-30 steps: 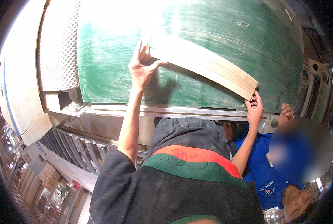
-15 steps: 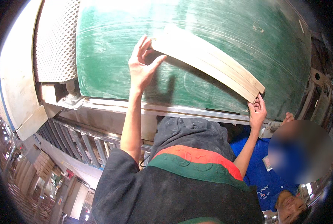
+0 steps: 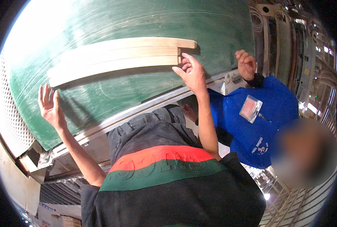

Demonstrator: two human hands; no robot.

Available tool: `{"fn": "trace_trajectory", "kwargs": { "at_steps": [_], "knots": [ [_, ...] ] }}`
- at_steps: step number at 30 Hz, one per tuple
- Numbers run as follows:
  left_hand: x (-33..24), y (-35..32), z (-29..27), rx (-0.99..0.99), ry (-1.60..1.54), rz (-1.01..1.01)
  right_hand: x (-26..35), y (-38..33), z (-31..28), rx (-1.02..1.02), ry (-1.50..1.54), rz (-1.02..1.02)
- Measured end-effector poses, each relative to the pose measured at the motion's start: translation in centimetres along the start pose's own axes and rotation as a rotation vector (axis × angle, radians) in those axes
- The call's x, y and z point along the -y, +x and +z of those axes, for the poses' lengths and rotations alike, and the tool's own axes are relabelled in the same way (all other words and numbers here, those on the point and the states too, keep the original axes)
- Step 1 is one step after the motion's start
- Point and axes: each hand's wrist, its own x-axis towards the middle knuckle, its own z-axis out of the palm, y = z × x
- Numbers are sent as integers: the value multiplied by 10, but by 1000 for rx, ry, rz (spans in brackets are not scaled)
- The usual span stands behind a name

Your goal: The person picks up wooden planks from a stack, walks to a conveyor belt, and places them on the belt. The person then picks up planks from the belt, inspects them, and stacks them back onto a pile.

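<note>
Wooden strips (image 3: 123,55), flush-ended at right earlier, had staggered, far one jutting right; long axis ran left-right ahead of right hand (image 3: 193,75), nearer, and left hand (image 3: 52,109); both grips wide.

At 10 o'clock, glare bleaches out the ends of the wooden strips (image 3: 149,52), so you can't make out their seams there, nor whether the fingertips of your left hand (image 3: 52,110) touch them. The green table (image 3: 221,34) runs off the picture at 12 o'clock and your black shirt (image 3: 168,206) at 6. Between 3 and 4 o'clock, your co-worker's head (image 3: 304,153) is blurred, and the print on their badge (image 3: 250,109) is too small to read.
</note>
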Motion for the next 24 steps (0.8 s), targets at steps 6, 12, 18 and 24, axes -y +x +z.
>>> {"fn": "trace_trajectory", "kwargs": {
  "at_steps": [6,12,18,24],
  "knots": [
    [6,11,-9,97,103,-42,-5,-6,4,-41,187,47],
    [0,16,-9,120,267,-57,-10,-4,7,-71,209,26],
    [2,20,-13,117,189,-90,-13,-6,7,-99,205,-50],
    [-10,16,-18,-23,31,-108,-19,-22,4,-82,573,-42]
  ]
}}
